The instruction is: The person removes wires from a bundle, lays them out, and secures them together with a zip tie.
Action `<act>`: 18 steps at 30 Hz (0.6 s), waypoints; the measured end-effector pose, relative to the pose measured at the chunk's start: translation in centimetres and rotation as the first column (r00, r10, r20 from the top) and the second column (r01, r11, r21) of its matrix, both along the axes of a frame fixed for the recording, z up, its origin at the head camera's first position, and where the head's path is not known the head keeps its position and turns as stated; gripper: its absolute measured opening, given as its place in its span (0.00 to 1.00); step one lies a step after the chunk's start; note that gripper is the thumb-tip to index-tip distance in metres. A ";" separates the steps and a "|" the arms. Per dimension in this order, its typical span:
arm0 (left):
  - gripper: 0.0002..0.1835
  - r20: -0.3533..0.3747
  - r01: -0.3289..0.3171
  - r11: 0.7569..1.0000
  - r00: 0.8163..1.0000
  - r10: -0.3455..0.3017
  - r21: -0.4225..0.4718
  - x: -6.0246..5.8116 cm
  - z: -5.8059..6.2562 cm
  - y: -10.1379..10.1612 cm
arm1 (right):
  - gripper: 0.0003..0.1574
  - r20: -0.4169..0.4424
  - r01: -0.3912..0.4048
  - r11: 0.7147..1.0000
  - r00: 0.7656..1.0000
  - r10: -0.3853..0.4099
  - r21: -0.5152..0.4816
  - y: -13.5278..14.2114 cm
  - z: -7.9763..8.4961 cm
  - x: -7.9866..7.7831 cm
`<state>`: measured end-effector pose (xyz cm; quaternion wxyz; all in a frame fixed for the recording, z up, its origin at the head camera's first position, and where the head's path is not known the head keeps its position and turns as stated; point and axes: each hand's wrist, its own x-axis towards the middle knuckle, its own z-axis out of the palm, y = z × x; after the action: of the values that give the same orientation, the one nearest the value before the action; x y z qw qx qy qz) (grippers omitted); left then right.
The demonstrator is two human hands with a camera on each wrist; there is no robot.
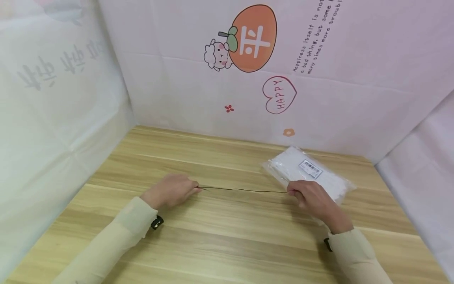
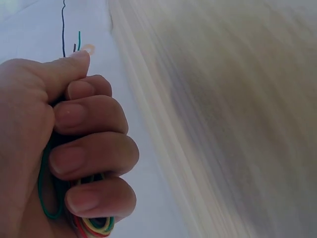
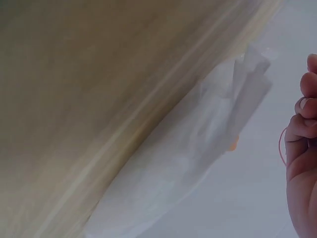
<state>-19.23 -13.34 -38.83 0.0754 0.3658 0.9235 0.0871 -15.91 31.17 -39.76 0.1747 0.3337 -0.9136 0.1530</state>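
Note:
My left hand (image 1: 172, 190) curls round a bundle of thin coloured wires (image 2: 103, 226), red, yellow and green among them, mostly hidden in the palm. A short green wire end (image 2: 79, 39) pokes out past its thumb and forefinger. From that same pinch one thin dark wire (image 1: 248, 191) stretches across, nearly straight, above the wooden table (image 1: 227, 244). My right hand (image 1: 313, 197) pinches the wire's other end; in the right wrist view only the edge of this hand (image 3: 301, 148) shows, and the wire is out of sight.
Behind and beside the right hand lies a clear plastic bag (image 1: 310, 169) with white contents and a barcode label. White printed cloth (image 1: 177, 79) hangs at the back of the table, with more cloth at the left and right sides.

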 end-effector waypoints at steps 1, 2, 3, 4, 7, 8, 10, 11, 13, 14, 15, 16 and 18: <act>0.19 0.000 -0.001 1.000 1.000 0.001 -0.003 0.0 0.0 -0.1 | 0.22 0.002 0.000 1.000 1.000 0.000 -0.006 0.1 0.0 0.0; 0.19 0.001 0.002 1.000 1.000 -0.002 0.001 0.0 0.1 -0.2 | 0.21 0.002 -0.003 1.000 1.000 0.003 -0.011 0.1 0.0 0.0; 0.19 -0.001 0.005 1.000 1.000 -0.005 0.005 0.0 0.2 -0.3 | 0.21 0.000 -0.004 1.000 1.000 0.004 -0.014 0.1 0.0 0.0; 0.19 -0.002 0.009 1.000 1.000 -0.009 0.011 0.0 0.2 -0.4 | 0.21 -0.003 -0.003 1.000 1.000 0.003 -0.018 0.1 0.0 -0.1; 0.20 -0.010 0.014 0.999 1.000 -0.014 0.030 0.0 0.4 -0.6 | 0.21 -0.012 -0.001 0.999 1.000 0.000 -0.038 0.1 0.2 -0.2; 0.20 -0.011 0.015 0.999 1.000 -0.015 0.035 0.0 0.5 -0.6 | 0.21 -0.013 -0.001 0.999 1.000 0.001 -0.041 0.2 0.2 -0.2; 0.20 -0.007 0.015 0.999 1.000 -0.015 0.039 0.0 0.6 -0.7 | 0.21 -0.012 -0.004 0.999 1.000 0.004 -0.046 0.2 0.3 -0.1; 0.21 -0.001 0.013 0.999 1.000 -0.013 0.039 0.0 0.7 -0.7 | 0.20 -0.011 -0.006 0.999 1.000 0.006 -0.049 0.2 0.3 -0.1; 0.21 0.013 0.018 0.999 1.000 -0.019 0.040 0.0 0.8 -0.7 | 0.20 -0.012 -0.010 0.999 1.000 0.009 -0.049 0.3 0.2 0.0; 0.21 0.022 0.022 0.999 0.999 -0.023 0.042 0.0 0.8 -0.7 | 0.20 -0.009 -0.011 0.999 1.000 0.011 -0.050 0.4 0.2 0.0; 0.21 0.032 0.021 0.999 0.999 -0.023 0.042 0.0 0.8 -0.7 | 0.20 -0.003 -0.012 0.999 1.000 0.012 -0.053 0.4 0.1 0.1; 0.21 0.037 0.021 0.999 0.999 -0.022 0.043 -0.1 0.8 -0.8 | 0.20 0.002 -0.010 0.999 1.000 0.010 -0.054 0.4 0.1 0.1; 0.21 0.045 0.017 0.999 0.999 -0.019 0.048 -0.2 0.8 -0.9 | 0.19 0.014 -0.010 0.998 1.000 0.011 -0.056 0.4 0.0 0.2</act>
<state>-19.45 -14.25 -38.05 0.0884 0.3737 0.9160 0.1166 -15.71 31.60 -39.78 0.1767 0.3324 -0.9084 0.1820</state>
